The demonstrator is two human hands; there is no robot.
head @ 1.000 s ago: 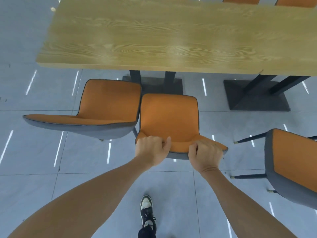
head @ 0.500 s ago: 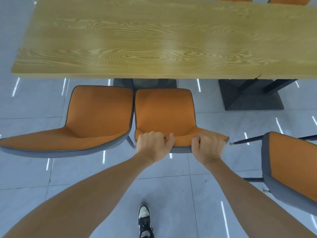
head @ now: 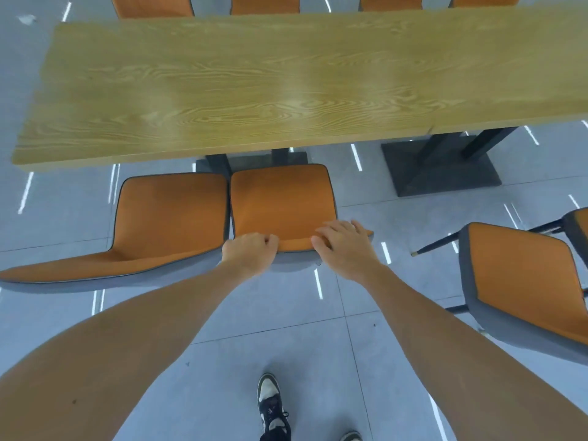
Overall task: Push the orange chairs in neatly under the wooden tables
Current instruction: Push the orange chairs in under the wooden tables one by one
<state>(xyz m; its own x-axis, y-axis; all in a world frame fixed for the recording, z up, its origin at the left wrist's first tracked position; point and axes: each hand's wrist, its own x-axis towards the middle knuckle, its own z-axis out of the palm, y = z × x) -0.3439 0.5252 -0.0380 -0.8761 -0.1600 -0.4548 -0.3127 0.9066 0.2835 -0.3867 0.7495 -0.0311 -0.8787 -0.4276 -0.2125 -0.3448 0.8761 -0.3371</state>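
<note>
The person stands at the near long edge of the wooden table [head: 286,84], looking down on it. Directly in front of them, the middle chair [head: 281,202] has its orange seat pointing toward the table, with the front edge of the seat close to the table's edge but not under it. The left hand [head: 248,251] is curled into a closed grip on the top of this chair's backrest, fingers wrapped over the rim. The right hand [head: 342,246] lies on the same backrest top with its fingers loosened and spread flat, resting rather than clasping.

Just beside the middle chair, on the side toward the table's left end, a second chair [head: 165,218] sits with its seat edge almost touching the first and likewise facing the table. Toward the table's right end, well apart from the pair, a third chair [head: 521,275] stands turned at an angle, away from the table. The dark table base [head: 442,167] shows below the tabletop. More orange chairs [head: 152,6] line the table's far side. A sneaker [head: 270,399] is planted on the grey floor [head: 286,345].
</note>
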